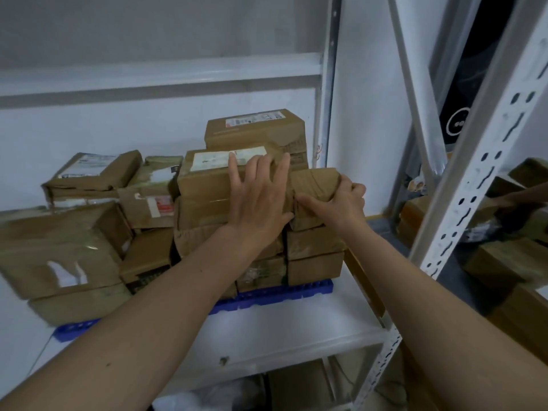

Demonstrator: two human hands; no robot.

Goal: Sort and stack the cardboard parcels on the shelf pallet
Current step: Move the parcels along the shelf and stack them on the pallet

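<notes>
My left hand (261,197) lies flat, fingers spread, on the near face and top edge of a large parcel (207,185) with a white label, high in the stack on the right half of the blue pallet (284,295). It presses against that parcel and grips nothing. My right hand (341,203) is clamped on a small parcel (314,182) just to the right of the large one, fingers over its far right edge, thumb across its near face. The small parcel sits on two more parcels (314,253) stacked below it. Behind both, against the far wall, one labelled parcel (255,129) stands highest. To the left, further parcels lie tilted and unevenly piled; a big taped parcel (59,247) is nearest on that side. The pallet rests on a white shelf (296,330). A perforated metal upright (474,203) rises at the right, with other cartons (504,262) beyond it.
</notes>
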